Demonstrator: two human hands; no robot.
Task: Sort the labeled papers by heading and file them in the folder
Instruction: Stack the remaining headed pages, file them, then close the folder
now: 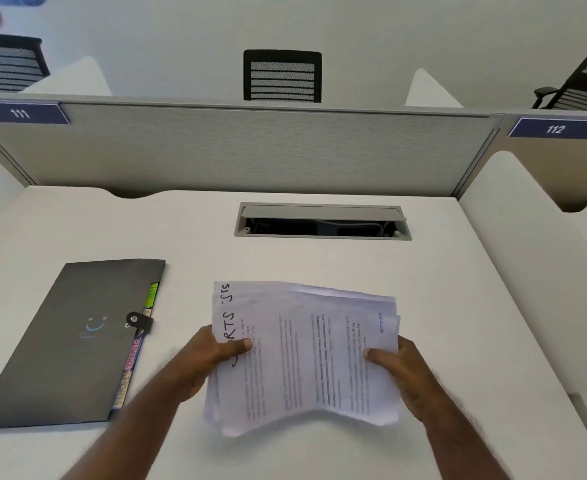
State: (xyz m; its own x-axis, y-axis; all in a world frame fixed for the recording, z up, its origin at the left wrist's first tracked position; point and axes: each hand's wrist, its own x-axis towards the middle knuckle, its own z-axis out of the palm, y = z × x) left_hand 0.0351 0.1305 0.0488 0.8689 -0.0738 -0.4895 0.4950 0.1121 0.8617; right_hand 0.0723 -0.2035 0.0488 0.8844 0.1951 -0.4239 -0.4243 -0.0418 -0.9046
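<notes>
A stack of printed white papers (302,355) is held just above the white desk (441,306), turned sideways. The top sheet carries a handwritten heading along its left edge. My left hand (209,358) grips the stack's left edge with the thumb on top. On the stack's right edge my right hand (406,372) grips likewise, thumb over the sheets. A dark grey expanding folder (70,344) lies shut to the left, fastened with a snap strap, and coloured labelled tabs stick out along its right side.
An open cable tray (323,223) is set into the desk behind the papers. A grey partition (236,150) closes off the back, with white side dividers at left and right. Black mesh chairs (282,76) stand beyond the partition.
</notes>
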